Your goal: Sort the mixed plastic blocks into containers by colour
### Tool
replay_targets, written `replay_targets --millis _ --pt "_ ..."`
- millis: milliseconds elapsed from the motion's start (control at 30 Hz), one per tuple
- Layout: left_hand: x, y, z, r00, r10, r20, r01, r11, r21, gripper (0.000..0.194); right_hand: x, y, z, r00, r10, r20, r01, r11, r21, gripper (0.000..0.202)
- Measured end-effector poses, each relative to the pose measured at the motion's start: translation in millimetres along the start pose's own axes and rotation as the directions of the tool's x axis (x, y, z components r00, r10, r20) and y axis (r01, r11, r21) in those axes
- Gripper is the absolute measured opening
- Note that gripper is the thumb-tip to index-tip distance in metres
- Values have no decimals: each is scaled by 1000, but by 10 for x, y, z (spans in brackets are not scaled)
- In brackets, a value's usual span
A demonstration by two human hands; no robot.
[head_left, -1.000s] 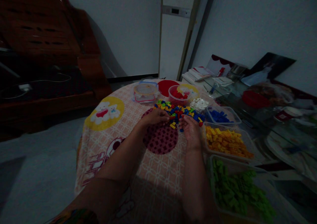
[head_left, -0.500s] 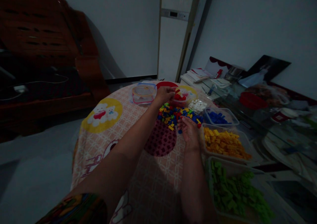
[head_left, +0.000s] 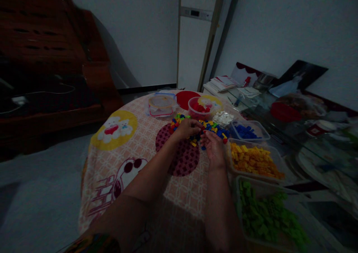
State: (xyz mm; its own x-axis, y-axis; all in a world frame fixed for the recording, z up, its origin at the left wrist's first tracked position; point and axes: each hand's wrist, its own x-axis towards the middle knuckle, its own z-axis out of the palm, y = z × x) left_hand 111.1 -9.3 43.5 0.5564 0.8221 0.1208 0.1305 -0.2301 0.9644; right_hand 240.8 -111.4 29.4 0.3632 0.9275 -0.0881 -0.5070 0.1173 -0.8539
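Note:
My left hand (head_left: 189,128) is over the pile of mixed building blocks (head_left: 209,125), its fingers bent together close to the fingertips of my right hand; what is between them, if anything, is hidden. My right hand (head_left: 213,145) is at the near edge of the pile, palm turned up and fingers curled, pinching a small red block (head_left: 204,131). Behind the pile is a round clear bowl (head_left: 190,105) with red blocks in it. White blocks (head_left: 223,118) lie to its right.
Along the right are clear tubs of blue blocks (head_left: 246,131), yellow blocks (head_left: 251,159) and green blocks (head_left: 268,212). A lidded clear container (head_left: 161,105) stands at the back left of the patterned tablecloth (head_left: 184,193). A cluttered glass table (head_left: 279,128) adjoins on the right.
My left hand has come back from the bowl of red blocks, toward me, to my right hand over the pile. The right hand has stayed nearly still.

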Motion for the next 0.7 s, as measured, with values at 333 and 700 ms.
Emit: replay_targets --millis 333,700 --pt "-19 77 103 981 173 87 -180 981 78 20 18 21 10 999 21 -41 -23 999 -39 25" --pt "41 -92 68 995 -1 -97 7 998 68 11 8 30 -20 998 29 -58 -31 999 -45 25"
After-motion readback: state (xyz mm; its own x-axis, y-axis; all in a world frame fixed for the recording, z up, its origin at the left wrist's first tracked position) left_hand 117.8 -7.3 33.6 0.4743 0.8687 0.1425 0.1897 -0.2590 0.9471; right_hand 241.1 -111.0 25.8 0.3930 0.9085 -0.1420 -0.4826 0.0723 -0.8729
